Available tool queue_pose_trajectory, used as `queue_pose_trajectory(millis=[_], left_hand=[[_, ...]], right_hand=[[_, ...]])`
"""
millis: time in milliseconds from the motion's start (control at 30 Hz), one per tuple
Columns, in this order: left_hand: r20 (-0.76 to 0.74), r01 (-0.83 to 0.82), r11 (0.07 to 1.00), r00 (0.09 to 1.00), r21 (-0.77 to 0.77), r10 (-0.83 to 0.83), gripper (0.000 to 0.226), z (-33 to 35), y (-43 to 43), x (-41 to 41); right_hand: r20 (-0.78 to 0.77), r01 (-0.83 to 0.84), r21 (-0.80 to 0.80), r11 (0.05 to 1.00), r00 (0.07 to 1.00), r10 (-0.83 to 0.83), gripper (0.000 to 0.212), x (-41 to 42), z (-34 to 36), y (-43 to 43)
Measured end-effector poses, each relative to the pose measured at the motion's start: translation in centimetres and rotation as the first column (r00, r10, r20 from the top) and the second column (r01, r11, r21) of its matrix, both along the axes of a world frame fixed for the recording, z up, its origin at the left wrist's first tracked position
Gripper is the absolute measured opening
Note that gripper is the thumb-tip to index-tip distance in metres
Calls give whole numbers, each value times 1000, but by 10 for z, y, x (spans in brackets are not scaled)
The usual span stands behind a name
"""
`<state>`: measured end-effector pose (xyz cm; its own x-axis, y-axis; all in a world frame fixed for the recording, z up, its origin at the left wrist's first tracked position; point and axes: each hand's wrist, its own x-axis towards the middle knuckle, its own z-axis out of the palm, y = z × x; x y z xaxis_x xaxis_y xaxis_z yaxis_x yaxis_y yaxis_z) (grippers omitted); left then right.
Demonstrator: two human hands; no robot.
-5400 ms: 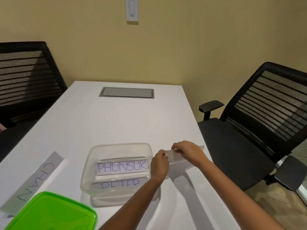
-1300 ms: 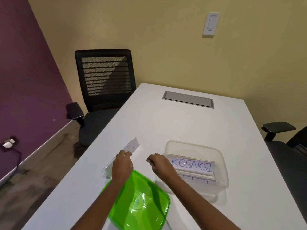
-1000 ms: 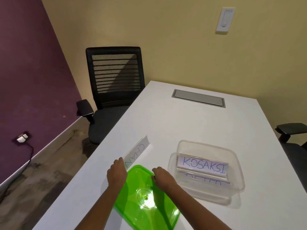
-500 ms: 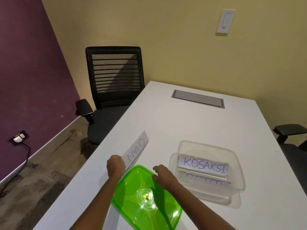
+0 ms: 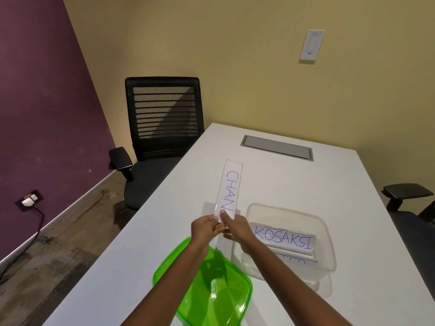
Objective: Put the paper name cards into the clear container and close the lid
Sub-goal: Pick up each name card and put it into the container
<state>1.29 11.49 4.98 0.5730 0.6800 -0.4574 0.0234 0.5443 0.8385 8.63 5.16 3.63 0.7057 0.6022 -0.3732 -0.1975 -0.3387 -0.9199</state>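
The CHAN name card, a long white strip in a clear sleeve, is lifted above the table and points away from me. My left hand and my right hand both pinch its near end, just left of the clear container. Inside the container stand the KOSAKSI card and, in front of it, another card that is partly hidden. The green lid lies flat on the table under my forearms.
The white table has a grey cable hatch near its far end. A black mesh chair stands at the left side, and another chair's armrest shows at the right. A purple wall and bare floor lie left.
The CHAN card has come up off the table and swung to point away from me. My right hand left the lid and joined the left on the card's near end.
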Motion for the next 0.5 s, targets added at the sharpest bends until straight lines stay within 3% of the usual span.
queue_pose_trajectory(millis=[100, 233, 367, 500], left_hand=[[24, 67, 998, 997, 0, -67, 12, 5, -17, 4], [8, 205, 977, 979, 60, -206, 13, 9, -34, 10], [-77, 430, 888, 903, 162, -423, 10, 18, -48, 17], [-205, 449, 833, 893, 322, -402, 41, 25, -56, 33]], right_hand=[[-14, 30, 65, 997, 999, -29, 31, 12, 7, -17], [-11, 43, 62, 997, 999, -43, 25, 27, 15, -42], [-6, 20, 42, 999, 1000, -20, 30, 42, 23, -75], [30, -14, -1, 1000, 999, 14, 29, 57, 35, -112]])
